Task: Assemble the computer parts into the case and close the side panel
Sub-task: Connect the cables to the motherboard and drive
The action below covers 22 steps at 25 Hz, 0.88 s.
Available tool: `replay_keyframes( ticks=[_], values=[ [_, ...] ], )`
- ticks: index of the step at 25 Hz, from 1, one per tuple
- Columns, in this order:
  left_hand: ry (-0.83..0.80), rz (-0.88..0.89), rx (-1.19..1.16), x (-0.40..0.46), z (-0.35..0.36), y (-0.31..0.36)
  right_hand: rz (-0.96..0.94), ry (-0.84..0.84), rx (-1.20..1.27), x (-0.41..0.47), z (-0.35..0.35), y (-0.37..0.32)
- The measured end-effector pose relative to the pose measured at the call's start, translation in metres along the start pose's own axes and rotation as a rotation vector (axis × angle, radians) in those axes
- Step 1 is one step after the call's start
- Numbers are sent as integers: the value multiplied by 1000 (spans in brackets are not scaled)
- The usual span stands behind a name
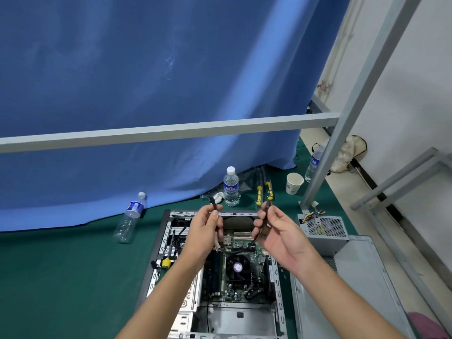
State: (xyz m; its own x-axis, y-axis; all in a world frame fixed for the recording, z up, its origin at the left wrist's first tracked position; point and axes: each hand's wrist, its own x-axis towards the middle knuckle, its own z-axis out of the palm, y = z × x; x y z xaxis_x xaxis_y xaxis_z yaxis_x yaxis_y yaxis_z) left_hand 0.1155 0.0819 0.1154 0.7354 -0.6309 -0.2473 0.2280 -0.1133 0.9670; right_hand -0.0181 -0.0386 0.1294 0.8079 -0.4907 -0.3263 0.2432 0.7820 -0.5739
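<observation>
An open computer case (156,272) lies on the green mat, its motherboard and black CPU fan (237,267) showing. Above it I hold a thin black cable (244,250) that sags between my hands. My left hand (205,231) pinches one end, whose connector sticks up above the thumb. My right hand (276,233) pinches the other end beside its fingertips. A grey power supply (325,233) with coloured wires sits right of the case. The grey side panel (354,289) lies flat at the lower right. A yellow-handled screwdriver (167,260) rests inside the case's left part.
Water bottles stand or lie behind the case (230,187), (129,217), (314,165), with a paper cup (294,183) and yellow-handled tools (264,189). A blue curtain (146,81) hangs behind a grey frame bar (171,133). A grey upright (347,118) stands at the right.
</observation>
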Motion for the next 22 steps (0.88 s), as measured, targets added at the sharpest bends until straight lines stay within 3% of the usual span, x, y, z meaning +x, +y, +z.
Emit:
replay_keyframes(
  ticks=[3, 8, 10, 12, 16, 19, 22],
  values=[
    [-35, -3, 15, 5, -2, 9, 0, 27, 73, 15, 9, 1],
    [4, 115, 627, 17, -12, 34, 5, 27, 78, 38, 33, 4],
    [39, 88, 701, 25, -19, 42, -4, 27, 73, 44, 40, 5],
    [-2, 71, 688, 27, -23, 50, -19, 32, 56, 50, 45, 6],
    [-285, 74, 400, 32, -36, 59, -57, 59, 35, 57, 53, 4],
    [-427, 137, 472, 41, -54, 59, -82, 74, 36, 57, 59, 0],
    [-457, 125, 460, 48, -66, 56, -89, 60, 45, 57, 68, 3]
  ],
)
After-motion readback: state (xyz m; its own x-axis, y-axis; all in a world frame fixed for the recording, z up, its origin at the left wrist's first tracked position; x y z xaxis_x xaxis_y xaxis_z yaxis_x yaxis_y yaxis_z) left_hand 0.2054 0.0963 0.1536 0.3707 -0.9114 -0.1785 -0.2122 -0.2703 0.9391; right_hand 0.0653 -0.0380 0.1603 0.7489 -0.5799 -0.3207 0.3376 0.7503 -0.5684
